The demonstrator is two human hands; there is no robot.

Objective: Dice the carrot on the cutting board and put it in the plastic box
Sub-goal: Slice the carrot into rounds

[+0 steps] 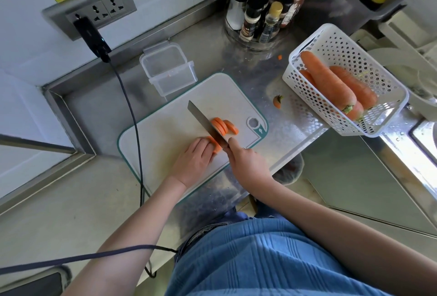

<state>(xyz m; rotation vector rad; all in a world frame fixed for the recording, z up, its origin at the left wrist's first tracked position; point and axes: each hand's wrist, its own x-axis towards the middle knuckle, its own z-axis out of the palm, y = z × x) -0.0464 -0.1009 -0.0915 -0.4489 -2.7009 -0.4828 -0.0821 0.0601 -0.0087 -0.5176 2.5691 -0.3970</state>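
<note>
On the white cutting board (pixel 165 135) lies a piece of carrot (pixel 215 146). My left hand (pixel 195 156) holds it down with curled fingers. Gripped in my right hand (pixel 241 156) is a knife (pixel 205 122), its blade standing across the carrot. Several cut orange slices (pixel 224 126) lean together on the far side of the blade. The clear plastic box (pixel 169 68) stands open just beyond the board, with a tiny orange bit inside.
A white perforated basket (pixel 369 64) with whole carrots (pixel 328 80) sits at the right. A cut carrot top (pixel 277 101) lies on the steel counter. Spice bottles (pixel 262 5) stand at the back. A dark cable (pixel 132 116) hangs from a wall socket, left of the board.
</note>
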